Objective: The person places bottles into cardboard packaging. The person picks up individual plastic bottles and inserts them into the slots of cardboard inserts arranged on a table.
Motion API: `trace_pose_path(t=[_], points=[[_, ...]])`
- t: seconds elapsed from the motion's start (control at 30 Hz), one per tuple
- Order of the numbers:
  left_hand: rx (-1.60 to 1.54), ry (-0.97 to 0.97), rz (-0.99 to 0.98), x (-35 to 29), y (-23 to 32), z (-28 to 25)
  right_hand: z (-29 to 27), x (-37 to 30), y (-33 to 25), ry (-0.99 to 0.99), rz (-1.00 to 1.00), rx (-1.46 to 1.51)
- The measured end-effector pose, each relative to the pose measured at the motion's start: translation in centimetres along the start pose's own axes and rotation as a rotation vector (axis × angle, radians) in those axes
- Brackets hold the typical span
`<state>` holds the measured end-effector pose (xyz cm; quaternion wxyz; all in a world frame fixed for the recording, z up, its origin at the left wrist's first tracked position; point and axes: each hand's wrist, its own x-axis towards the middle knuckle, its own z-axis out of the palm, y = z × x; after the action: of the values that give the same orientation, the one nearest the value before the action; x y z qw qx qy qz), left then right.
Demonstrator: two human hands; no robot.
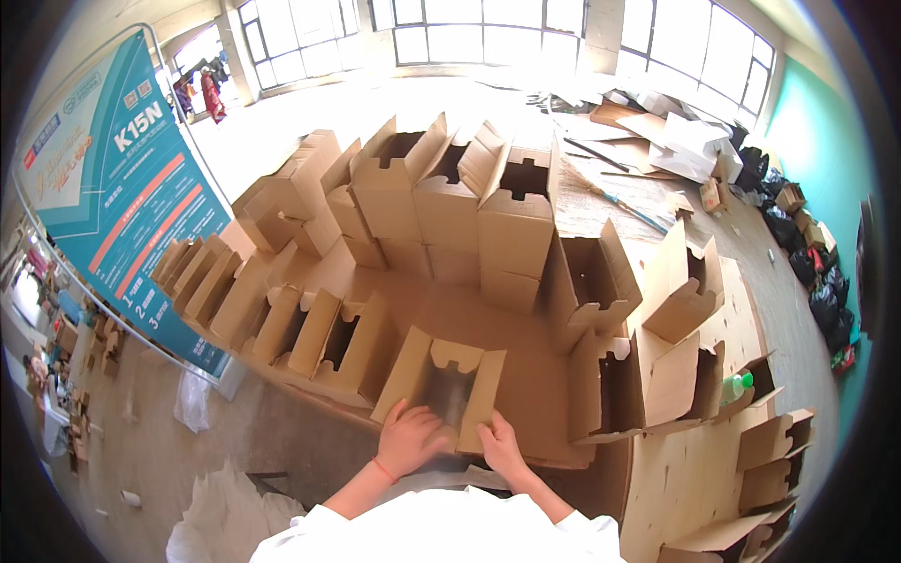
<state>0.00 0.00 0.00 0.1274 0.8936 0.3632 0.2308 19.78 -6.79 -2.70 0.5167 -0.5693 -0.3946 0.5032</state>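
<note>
In front of me at the table's near edge stands an open cardboard box (pixel 458 355), its top flaps up and its inside dim. My left hand (pixel 411 441), with a thin red band at the wrist, grips the box's near left side, thumb up against the left flap. On the other side my right hand (pixel 503 445) pinches the near right edge between thumb and fingers. The fingertips of both hands are partly hidden behind the cardboard. Just left of the box stands a row of similar open cartons (pixel 355 349).
Stacked open cartons (pixel 399 178) line the table's far side. More cartons (pixel 601 380) stand to the right, with a green-capped bottle (pixel 737 387) beside them. A teal banner (pixel 122 202) rises at the left. Flattened cardboard (pixel 648 131) and black bags (pixel 784 230) lie at the far right.
</note>
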Motion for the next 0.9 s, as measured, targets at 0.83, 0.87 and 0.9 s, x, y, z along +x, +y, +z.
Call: trace_pose_path(t=[0.83,0.87,0.9], points=[[-0.001,-0.443,-0.234,6.4,-1.3,4.0,-8.6,-5.9,-8.8,0.736,-0.541,-0.835],[0.081,-0.49,-0.266,6.7,-1.4,4.8,-7.2,-5.3,-7.8,0.604,-0.509,-0.683],[0.17,-0.538,-0.295,7.0,-1.5,5.3,-5.9,-4.4,-6.1,0.465,-0.401,-0.523]])
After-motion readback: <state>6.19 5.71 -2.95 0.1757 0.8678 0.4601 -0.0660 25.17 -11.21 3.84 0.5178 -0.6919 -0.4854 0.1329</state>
